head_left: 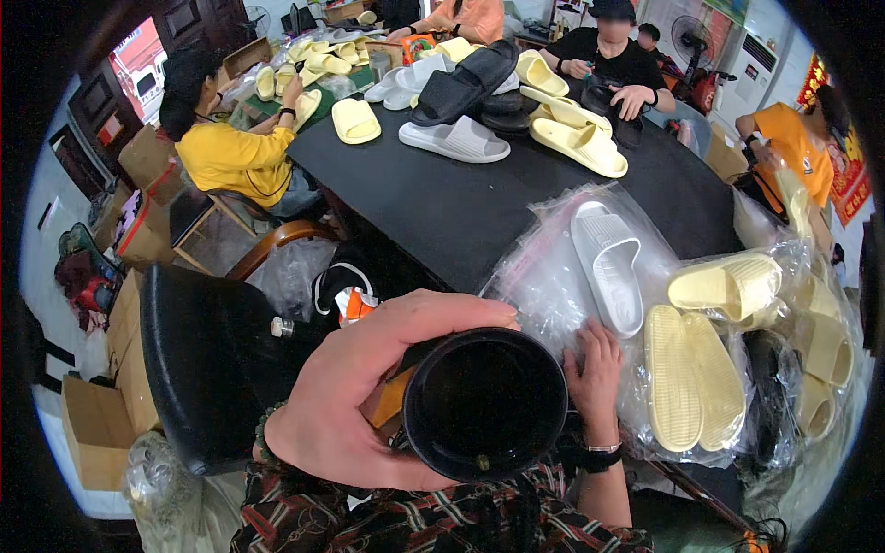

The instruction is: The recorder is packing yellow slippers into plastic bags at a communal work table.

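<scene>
So the pale-grey, rubbery-looking slipper point(611, 263) points lengthwise away just past the right hand point(597, 370) (nearer one, fingers spread on clear plastic bags point(535, 276)), left hand point(336, 387) wrapped round a round black cup point(484, 405).

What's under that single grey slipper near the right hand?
Clear plastic shows around the grey slipper, spread over the black table. The patch directly beneath the slipper is covered, so whether anything else lies there cannot be seen.
</scene>
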Demonstrator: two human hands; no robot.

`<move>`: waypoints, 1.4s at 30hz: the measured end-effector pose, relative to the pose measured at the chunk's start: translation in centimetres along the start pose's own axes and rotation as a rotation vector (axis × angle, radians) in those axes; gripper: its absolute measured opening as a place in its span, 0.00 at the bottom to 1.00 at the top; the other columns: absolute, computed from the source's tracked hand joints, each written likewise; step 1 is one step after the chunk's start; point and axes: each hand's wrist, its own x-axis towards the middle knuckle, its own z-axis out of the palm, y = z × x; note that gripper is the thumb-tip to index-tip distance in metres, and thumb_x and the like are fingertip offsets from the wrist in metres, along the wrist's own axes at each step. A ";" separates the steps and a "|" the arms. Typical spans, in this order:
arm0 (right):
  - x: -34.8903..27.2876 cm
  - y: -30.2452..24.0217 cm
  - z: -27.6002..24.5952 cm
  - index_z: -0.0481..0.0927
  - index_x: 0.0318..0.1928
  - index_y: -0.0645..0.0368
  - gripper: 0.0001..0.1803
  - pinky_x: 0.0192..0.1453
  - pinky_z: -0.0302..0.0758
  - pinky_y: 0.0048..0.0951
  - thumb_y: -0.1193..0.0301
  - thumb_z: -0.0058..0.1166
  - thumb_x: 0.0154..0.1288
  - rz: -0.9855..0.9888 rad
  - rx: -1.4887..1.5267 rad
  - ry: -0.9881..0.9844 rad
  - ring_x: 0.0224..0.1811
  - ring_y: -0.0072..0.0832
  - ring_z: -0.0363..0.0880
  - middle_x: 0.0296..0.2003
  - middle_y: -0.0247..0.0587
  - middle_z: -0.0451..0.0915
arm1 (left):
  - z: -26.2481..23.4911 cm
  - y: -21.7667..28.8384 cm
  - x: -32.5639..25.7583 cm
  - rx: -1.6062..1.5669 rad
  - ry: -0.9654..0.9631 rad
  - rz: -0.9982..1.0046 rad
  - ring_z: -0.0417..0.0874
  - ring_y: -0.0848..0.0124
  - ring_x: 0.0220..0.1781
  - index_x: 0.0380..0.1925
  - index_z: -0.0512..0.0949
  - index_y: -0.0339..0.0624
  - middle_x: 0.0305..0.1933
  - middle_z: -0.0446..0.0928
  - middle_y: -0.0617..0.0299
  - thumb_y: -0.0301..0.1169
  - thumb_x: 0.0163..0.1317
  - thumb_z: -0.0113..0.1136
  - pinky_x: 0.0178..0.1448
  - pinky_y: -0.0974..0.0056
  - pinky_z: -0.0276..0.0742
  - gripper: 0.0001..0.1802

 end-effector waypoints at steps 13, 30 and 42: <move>-0.4 0.5 -0.1 0.76 0.56 0.58 0.24 0.68 0.65 0.49 0.66 0.65 0.61 0.026 -0.028 -0.013 0.66 0.49 0.69 0.63 0.47 0.74 | 1.2 -0.3 1.8 -0.234 -0.121 0.144 0.82 0.42 0.60 0.63 0.68 0.25 0.56 0.78 0.29 0.41 0.48 0.80 0.69 0.41 0.68 0.47; -0.7 1.0 -0.1 0.76 0.56 0.59 0.24 0.68 0.64 0.50 0.66 0.64 0.61 0.041 0.006 -0.001 0.66 0.48 0.68 0.63 0.47 0.74 | 5.6 -0.2 5.1 -0.346 -0.116 0.416 0.81 0.48 0.58 0.58 0.74 0.25 0.56 0.79 0.40 0.36 0.67 0.62 0.62 0.46 0.73 0.27; -0.6 0.9 0.2 0.76 0.56 0.59 0.24 0.67 0.65 0.50 0.65 0.64 0.61 0.017 -0.002 0.019 0.66 0.48 0.68 0.63 0.47 0.73 | 5.6 0.1 7.5 -0.190 -0.278 0.707 0.82 0.49 0.54 0.53 0.77 0.27 0.56 0.78 0.36 0.27 0.58 0.73 0.55 0.50 0.78 0.25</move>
